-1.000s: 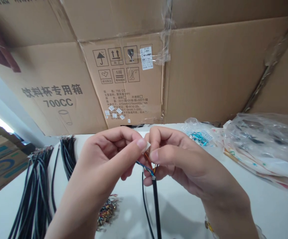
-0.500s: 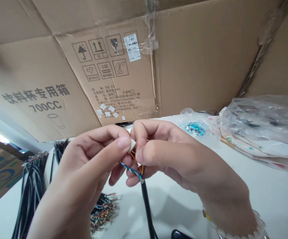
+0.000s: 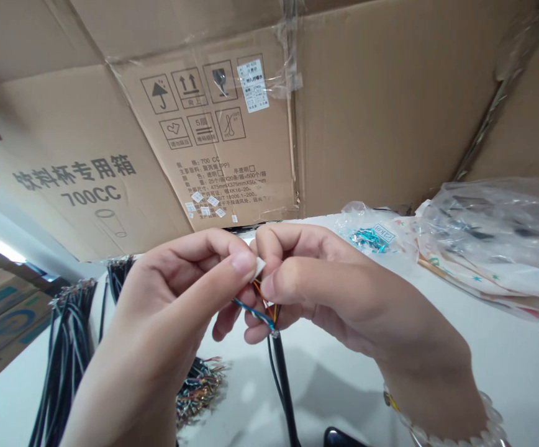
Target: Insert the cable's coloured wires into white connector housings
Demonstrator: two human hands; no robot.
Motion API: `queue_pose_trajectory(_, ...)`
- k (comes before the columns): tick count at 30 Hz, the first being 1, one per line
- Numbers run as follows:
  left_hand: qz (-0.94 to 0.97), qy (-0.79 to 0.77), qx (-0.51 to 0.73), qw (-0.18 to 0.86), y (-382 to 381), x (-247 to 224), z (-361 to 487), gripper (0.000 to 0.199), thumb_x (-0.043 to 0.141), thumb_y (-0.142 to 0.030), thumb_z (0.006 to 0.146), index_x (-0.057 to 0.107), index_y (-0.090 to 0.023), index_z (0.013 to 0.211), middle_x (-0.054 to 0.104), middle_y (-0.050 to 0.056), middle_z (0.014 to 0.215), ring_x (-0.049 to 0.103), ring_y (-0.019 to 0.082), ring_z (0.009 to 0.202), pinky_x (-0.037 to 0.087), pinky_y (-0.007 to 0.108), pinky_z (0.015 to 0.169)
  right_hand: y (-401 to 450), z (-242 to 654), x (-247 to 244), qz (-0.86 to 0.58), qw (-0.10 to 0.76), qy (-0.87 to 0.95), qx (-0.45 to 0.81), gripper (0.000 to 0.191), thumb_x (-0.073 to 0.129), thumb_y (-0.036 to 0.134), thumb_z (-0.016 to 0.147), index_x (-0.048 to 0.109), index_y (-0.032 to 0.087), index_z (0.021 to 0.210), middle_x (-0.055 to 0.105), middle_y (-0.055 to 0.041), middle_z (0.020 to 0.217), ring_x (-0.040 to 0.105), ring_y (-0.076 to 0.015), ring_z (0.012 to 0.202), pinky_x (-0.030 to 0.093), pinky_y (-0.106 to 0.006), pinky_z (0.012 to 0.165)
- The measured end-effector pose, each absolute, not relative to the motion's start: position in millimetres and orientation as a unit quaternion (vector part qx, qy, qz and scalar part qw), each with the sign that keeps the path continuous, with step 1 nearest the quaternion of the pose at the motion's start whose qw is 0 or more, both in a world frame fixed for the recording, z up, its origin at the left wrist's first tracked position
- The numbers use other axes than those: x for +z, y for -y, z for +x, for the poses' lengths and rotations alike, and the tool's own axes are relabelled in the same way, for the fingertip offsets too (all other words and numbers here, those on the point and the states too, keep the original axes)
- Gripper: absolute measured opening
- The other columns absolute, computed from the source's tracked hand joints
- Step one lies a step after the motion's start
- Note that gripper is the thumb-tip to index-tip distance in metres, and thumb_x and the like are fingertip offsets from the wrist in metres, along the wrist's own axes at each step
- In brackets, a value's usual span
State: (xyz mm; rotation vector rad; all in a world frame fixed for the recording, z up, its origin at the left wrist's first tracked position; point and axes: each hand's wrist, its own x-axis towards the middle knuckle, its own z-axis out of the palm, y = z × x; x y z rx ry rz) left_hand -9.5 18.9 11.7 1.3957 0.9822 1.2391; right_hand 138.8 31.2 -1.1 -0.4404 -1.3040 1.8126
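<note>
Currently: cardboard carton (image 3: pixel 232 124) stands behind white table (image 3: pixel 344 391), black cable bundles (image 3: pixel 67 354) at left, plastic bag (image 3: pixel 493 230) at right. Black cable (image 3: pixel 282 385) hangs below both hands, its end opening into thin coloured wires (image 3: pixel 264 307). Left hand (image 3: pixel 171 310) pinches small white tab (image 3: pixel 259 268) between thumb and forefinger; right hand (image 3: pixel 330 298) has fingers pressed together on the wires. Work at the cable end appears in hand; this hold calls for steady fingertips.

On the far cardboard carton (image 3: pixel 381 112), 饮料杯专用箱 and 700CC stand in grey at left. Its printed panel (image 3: pixel 204 133) shows 向上 under the arrows, 5层, 700 CC and 475mmX375mm. The white sticker (image 3: pixel 253 85) is too small to read.
</note>
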Motion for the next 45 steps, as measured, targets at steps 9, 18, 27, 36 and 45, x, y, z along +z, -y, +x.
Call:
queue_pose_trajectory(9, 0.583, -0.417, 0.505, 0.481, -19, 12, -11, 0.023, 0.086, -0.038, 0.067, 0.068, -0.028, 0.057, 0.062, -0.002, 0.052, 0.045, 0.009, 0.04, 0.033, 0.023, 0.037, -32, 136, 3, -0.202, 0.419, 0.504, 0.728, 0.035, 0.075, 0.025, 0.063, 0.041, 0.018, 0.058, 0.043, 0.0046, 0.057, 0.053, -0.0098, 0.059, 0.045, -0.021, 0.061)
queue_pose_trajectory(18, 0.589, -0.398, 0.529, 0.464, -18, 10, -12, 0.019, 0.077, -0.022, 0.074, 0.065, -0.022, 0.058, 0.061, -0.008, 0.048, 0.053, 0.005, 0.041, 0.043, 0.012, 0.042, -31, 141, -1, -0.162, 0.405, 0.502, 0.747, 0.033, 0.077, 0.029, 0.074, 0.048, 0.017, 0.063, 0.05, 0.0025, 0.064, 0.054, -0.0092, 0.065, 0.045, -0.02, 0.066)
queue_pose_trajectory(27, 0.615, -0.403, 0.551, 0.394, -12, 9, -14, 0.023, 0.073, -0.026, 0.08, 0.064, -0.023, 0.059, 0.056, -0.008, 0.047, 0.053, 0.005, 0.045, 0.044, 0.01, 0.044, -32, 140, -1, -0.17, 0.412, 0.524, 0.726, 0.031, 0.082, 0.027, 0.072, 0.053, 0.016, 0.063, 0.055, 0.0006, 0.066, 0.056, -0.0118, 0.071, 0.045, -0.022, 0.065)
queue_pose_trajectory(36, 0.591, -0.413, 0.568, 0.397, -11, 6, -10, 0.022, 0.076, -0.025, 0.076, 0.063, -0.022, 0.058, 0.053, -0.007, 0.044, 0.051, 0.006, 0.043, 0.042, 0.01, 0.042, -33, 145, -6, -0.137, 0.425, 0.518, 0.729, 0.025, 0.079, 0.018, 0.075, 0.057, 0.015, 0.065, 0.057, 0.0032, 0.065, 0.055, -0.0075, 0.067, 0.046, -0.019, 0.065)
queue_pose_trajectory(45, 0.614, -0.406, 0.565, 0.373, -11, 8, -11, 0.02, 0.077, -0.024, 0.073, 0.064, -0.023, 0.058, 0.056, -0.007, 0.046, 0.053, 0.005, 0.042, 0.044, 0.008, 0.041, -34, 144, -6, -0.112, 0.43, 0.501, 0.743, 0.02, 0.079, 0.012, 0.076, 0.061, 0.012, 0.067, 0.06, 0.0033, 0.065, 0.058, -0.005, 0.067, 0.049, -0.015, 0.067)
